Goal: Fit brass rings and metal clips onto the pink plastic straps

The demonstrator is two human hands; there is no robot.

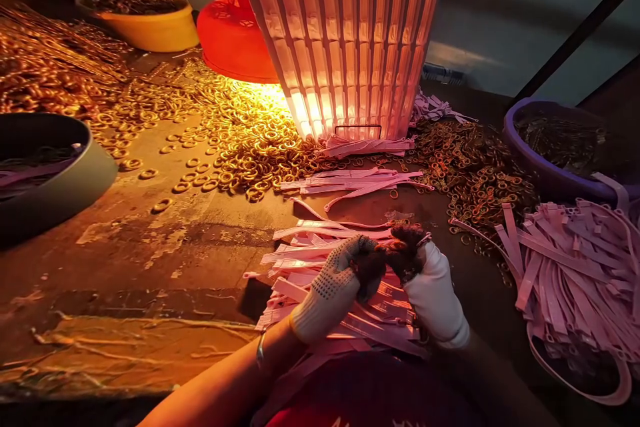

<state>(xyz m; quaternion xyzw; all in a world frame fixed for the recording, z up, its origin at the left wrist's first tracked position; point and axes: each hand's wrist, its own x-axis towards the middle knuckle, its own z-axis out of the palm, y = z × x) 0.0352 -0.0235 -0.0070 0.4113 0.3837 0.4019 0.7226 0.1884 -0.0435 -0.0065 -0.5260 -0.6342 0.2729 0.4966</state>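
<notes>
My left hand [330, 287], in a pale knit glove with dark dots and blackened fingertips, is closed in a pinch. Right beside it, fingertips meeting, my right hand [434, 290] is closed too, in a white glove with dark, worn fingers. Whatever lies between the fingers is hidden by the gloves; a small shiny bit shows at the right fingertips. Under both hands spreads a pile of pinkish fabric straps [295, 255]. Just beyond it lie a smaller bundle of straps [357, 180] and another strap bundle [367, 145].
Metal rings [260, 147] are heaped under a red lamp [237, 40], beside an upright ribbed panel [345, 47]. Small metal links [480, 167] lie at the right, near a purple basin [520, 140] and a large strap heap [585, 267]. A grey tub [95, 167] and yellow tub [155, 30] stand left.
</notes>
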